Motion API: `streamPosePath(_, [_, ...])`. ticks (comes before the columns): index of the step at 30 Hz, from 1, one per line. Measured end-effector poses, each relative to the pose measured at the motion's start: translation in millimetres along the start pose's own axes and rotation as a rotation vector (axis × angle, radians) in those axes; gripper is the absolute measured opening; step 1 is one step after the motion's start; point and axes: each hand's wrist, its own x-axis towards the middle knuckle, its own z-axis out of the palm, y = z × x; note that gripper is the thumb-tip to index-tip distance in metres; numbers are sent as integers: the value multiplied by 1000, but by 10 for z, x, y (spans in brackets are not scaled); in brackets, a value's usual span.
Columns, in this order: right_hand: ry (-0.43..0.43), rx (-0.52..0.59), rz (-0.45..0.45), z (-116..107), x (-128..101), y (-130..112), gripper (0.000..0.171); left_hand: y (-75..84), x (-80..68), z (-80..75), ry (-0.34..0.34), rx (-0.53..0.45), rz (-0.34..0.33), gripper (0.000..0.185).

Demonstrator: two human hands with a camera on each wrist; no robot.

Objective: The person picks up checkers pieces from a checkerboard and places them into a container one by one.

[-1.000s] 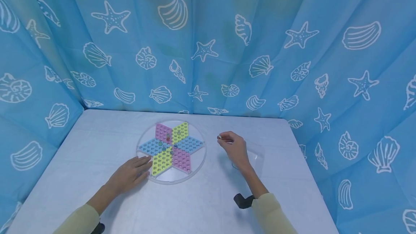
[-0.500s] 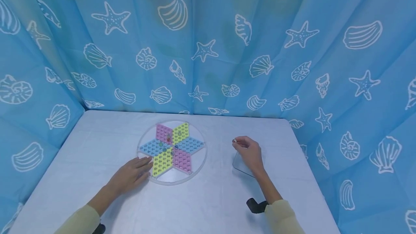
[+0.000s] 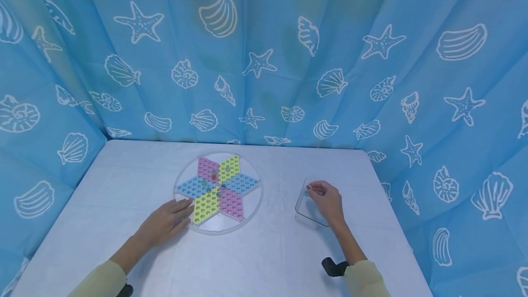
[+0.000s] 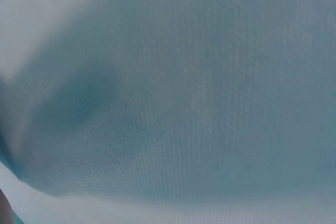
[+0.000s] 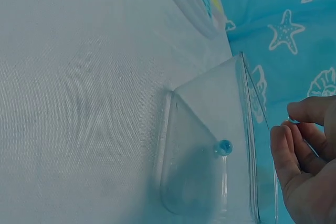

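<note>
A round Chinese checkers board (image 3: 216, 232) with a pink, yellow and blue star lies on the white table, several marbles in its holes. My left hand (image 3: 165, 221) rests at its near left edge, fingers fairly straight and touching the rim. To the right, my right hand (image 3: 327, 203) is over a clear plastic box (image 3: 300, 197). Between thumb and fingers it pinches a small marble (image 5: 292, 121), mostly hidden, its colour unclear. Inside the box a blue marble (image 5: 225, 147) lies on the bottom.
A blue curtain (image 3: 264, 58) with white shells and starfish hangs behind and along both sides of the table (image 3: 255, 260). The left wrist view is filled by blurred, shadowed cloth (image 4: 210, 103).
My right hand has moved right and nearer, from beside the board to over the clear box, still pinching the marble. The left hand has stayed at the board's edge.
</note>
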Motion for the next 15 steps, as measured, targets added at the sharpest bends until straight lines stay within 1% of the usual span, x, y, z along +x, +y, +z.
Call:
streamPosePath(4, [-8, -23, 26, 5, 2, 6, 21, -6, -1, 6, -36, -6, -19, 42])
streamPosePath(9, [-22, -51, 64, 37, 19, 9, 21, -10, -6, 18, -36, -10, -23, 42])
streamPosePath(15, [-33, -78, 80, 98, 33, 39, 21, -8, -5, 20, -49, -14, -41, 43])
